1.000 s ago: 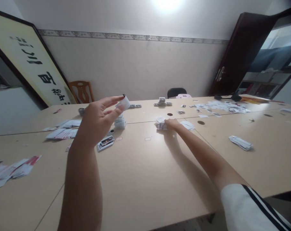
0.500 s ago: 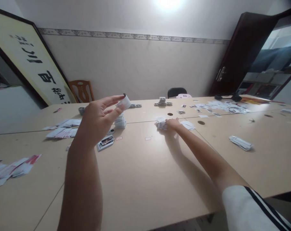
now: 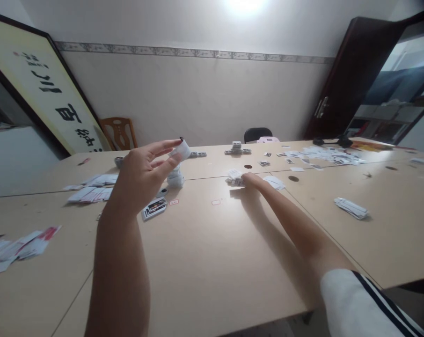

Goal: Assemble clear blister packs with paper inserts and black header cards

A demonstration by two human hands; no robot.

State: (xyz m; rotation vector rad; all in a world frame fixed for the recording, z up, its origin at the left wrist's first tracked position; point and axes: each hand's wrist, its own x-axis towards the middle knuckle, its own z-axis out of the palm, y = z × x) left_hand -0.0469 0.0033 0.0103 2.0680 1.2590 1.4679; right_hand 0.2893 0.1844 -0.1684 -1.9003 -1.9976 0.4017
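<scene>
Right hand [image 3: 251, 178] lifted slightly, gripping the small stack [image 3: 235, 176]; left hand [image 3: 142, 175] (raised) pinches 1 white slip [image 3: 181, 150].

Both forearms are bare from wrist to past the elbow. The right arm [image 3: 296, 229] wears a white sleeve [image 3: 359, 304] at the upper arm, loose and rounded at its hem, with a thin dark stripe running along it near the edge. The left arm [image 3: 120, 262] shows no sleeve in view. The left hand [image 3: 142, 173] has no rings or watch that I can see; the right hand [image 3: 252, 179] is too small to tell.
</scene>
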